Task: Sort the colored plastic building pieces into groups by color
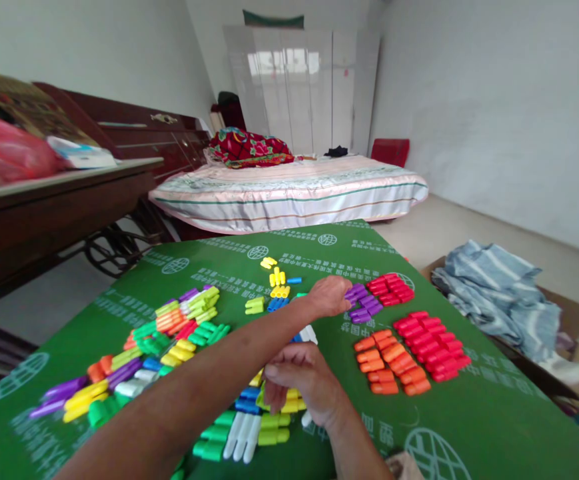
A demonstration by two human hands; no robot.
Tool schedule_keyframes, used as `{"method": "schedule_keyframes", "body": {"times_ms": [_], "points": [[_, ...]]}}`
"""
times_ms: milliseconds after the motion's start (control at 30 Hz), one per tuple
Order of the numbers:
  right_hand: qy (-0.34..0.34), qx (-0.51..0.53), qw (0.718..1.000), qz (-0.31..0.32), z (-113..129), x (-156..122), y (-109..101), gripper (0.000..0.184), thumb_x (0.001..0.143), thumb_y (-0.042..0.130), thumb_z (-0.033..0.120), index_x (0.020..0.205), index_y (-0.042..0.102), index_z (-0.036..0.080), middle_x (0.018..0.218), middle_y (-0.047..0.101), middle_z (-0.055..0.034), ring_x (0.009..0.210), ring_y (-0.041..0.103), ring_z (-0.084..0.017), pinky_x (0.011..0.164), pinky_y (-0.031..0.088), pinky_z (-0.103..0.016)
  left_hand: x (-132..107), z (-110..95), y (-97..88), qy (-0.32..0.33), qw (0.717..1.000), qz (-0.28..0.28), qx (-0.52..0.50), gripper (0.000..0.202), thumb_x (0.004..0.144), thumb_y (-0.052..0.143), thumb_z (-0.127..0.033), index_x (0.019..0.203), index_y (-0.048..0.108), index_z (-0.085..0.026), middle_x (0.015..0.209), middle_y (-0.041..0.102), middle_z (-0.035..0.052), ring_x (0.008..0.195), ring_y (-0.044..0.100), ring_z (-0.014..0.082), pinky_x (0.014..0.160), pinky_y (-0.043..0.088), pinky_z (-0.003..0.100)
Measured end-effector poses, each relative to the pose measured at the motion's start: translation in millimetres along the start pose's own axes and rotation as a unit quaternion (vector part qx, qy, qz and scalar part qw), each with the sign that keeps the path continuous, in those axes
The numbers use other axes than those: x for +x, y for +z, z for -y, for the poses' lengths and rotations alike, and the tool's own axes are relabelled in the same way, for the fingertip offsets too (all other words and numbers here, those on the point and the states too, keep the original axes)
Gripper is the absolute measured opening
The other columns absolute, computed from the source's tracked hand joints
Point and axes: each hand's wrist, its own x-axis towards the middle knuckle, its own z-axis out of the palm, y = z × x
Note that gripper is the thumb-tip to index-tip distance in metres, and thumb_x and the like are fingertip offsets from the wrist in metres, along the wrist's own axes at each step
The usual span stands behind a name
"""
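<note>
My left hand [328, 296] reaches across to the right, over my right hand. Its fingers are closed at the edge of a group of purple plastic pieces [366, 310], apparently gripping one. The pieces are small bullet-shaped tubes joined side by side. My right hand [305, 380] is nearer to me, below the left forearm, with fingers curled down over the mixed pile. Yellow pieces [294, 403] and blue pieces [248, 400] lie by its fingertips; what it holds, if anything, is hidden. White pieces [242, 437] and green pieces [214, 437] lie just in front.
Red pieces [432, 347] and orange pieces [392, 362] lie grouped on the right of the green table [319, 260]. A mixed-colour heap [169, 340] spreads on the left, partly behind my left arm. A box with striped cloth [499, 293] stands beyond the right edge; a bed [289, 193] stands behind.
</note>
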Motion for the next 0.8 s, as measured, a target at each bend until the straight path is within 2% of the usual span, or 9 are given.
{"method": "schedule_keyframes", "body": {"times_ms": [300, 467, 667, 800], "points": [[0.003, -0.009, 1.0, -0.007, 1.1, -0.1, -0.7, 0.048, 0.057, 0.076, 0.057, 0.059, 0.06, 0.012, 0.048, 0.061, -0.001, 0.036, 0.051, -0.009, 0.039, 0.038, -0.02, 3.4, 1.8, 8.3, 0.015, 1.0, -0.008, 0.012, 0.022, 0.074, 0.058, -0.032, 0.092, 0.064, -0.02, 0.098, 0.067, 0.0066, 0.091, 0.063, 0.0212, 0.076, 0.05, 0.029], [0.008, -0.018, 1.0, 0.004, 2.2, -0.8, -0.1, 0.047, 0.058, 0.076, 0.057, 0.064, 0.062, 0.012, 0.05, 0.062, -0.0002, 0.038, 0.052, -0.009, 0.042, 0.04, -0.02, -3.0, 9.3, 5.8, 0.022, 1.0, -0.022, 0.004, 0.025, 0.076, 0.058, -0.033, 0.096, 0.064, -0.019, 0.102, 0.066, 0.0075, 0.094, 0.062, 0.0215, 0.08, 0.05, 0.029], [-0.002, -0.018, 1.0, 0.0, 1.3, -3.2, 1.6, 0.044, 0.059, 0.076, 0.055, 0.066, 0.063, 0.013, 0.049, 0.063, -0.0004, 0.037, 0.052, -0.009, 0.041, 0.04, -0.019, -32.0, 34.1, 0.7, -0.011, 0.998, -0.054, -0.009, 0.037, 0.081, 0.054, -0.032, 0.114, 0.058, -0.016, 0.113, 0.064, 0.0099, 0.1, 0.061, 0.0216, 0.087, 0.049, 0.032], [-0.02, -0.038, 0.999, 0.012, -2.5, -6.6, 1.0, 0.04, 0.066, 0.073, 0.051, 0.07, 0.064, 0.013, 0.052, 0.064, -0.001, 0.039, 0.053, -0.009, 0.042, 0.041, -0.019, -65.2, 57.1, -0.8, -0.046, 0.997, -0.063, -0.002, 0.035, 0.081, 0.055, -0.033, 0.112, 0.06, -0.018, 0.112, 0.065, 0.0085, 0.101, 0.061, 0.021, 0.089, 0.048, 0.032]]}}
